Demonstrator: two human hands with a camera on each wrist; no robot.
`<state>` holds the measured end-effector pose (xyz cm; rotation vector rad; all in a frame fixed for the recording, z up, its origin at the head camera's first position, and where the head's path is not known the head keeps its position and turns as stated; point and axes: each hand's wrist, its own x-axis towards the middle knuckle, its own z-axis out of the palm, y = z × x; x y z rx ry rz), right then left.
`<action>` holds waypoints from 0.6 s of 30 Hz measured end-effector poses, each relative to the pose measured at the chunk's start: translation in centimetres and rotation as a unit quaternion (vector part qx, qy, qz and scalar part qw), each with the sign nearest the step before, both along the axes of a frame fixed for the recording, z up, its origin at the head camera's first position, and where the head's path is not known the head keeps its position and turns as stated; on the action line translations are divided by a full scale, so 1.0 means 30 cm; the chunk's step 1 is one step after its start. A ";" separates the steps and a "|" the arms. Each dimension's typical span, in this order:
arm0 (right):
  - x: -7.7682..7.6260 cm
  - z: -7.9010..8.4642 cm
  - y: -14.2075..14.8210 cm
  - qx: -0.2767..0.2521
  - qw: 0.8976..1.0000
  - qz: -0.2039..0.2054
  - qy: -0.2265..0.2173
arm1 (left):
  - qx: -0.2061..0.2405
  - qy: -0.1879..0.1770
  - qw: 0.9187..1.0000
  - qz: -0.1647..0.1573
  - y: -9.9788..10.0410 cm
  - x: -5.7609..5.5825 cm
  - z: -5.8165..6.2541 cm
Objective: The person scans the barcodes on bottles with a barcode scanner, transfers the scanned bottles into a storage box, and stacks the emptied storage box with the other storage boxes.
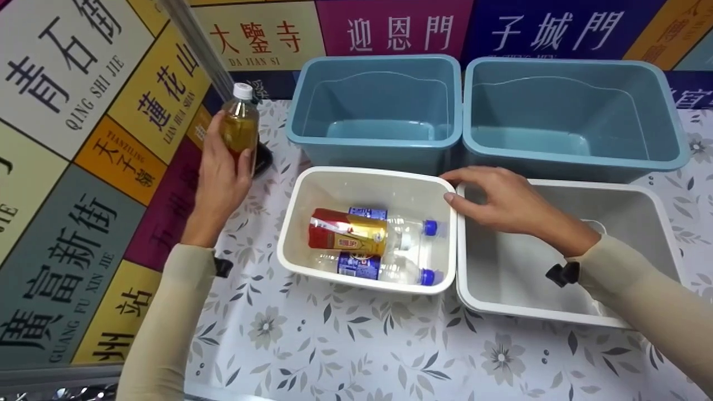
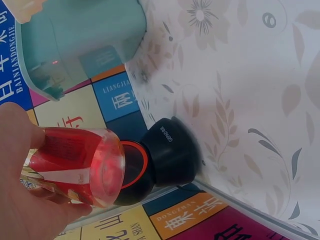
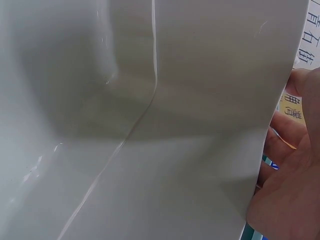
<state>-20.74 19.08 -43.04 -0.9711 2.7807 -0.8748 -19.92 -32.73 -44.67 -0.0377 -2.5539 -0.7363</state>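
At the left of the head view, my left hand grips an upright clear bottle with a white cap and yellow liquid. In the left wrist view the bottle shows a red lower part, thumb and fingers around it. My right hand rests at the meeting rims of two white bins, thumb and index fingertips touching the smaller bin. Inside this bin lie two clear bottles with blue caps and a bottle with a red and gold label. The larger white bin is under my right forearm.
Two blue bins stand behind the white ones, a left one and a right one. A black rounded object sits beside the held bottle, near the wall. Printed panels border the floral table cover at left and back.
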 end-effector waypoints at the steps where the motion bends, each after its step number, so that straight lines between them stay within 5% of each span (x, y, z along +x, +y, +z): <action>1: -0.001 -0.001 0.001 0.001 1.000 -0.001 -0.001 | 0.004 0.000 1.000 0.000 -0.001 -0.001 0.000; 18: -0.004 -0.008 0.003 0.005 1.000 -0.002 0.011 | 0.019 0.023 0.997 0.066 0.006 -0.003 0.006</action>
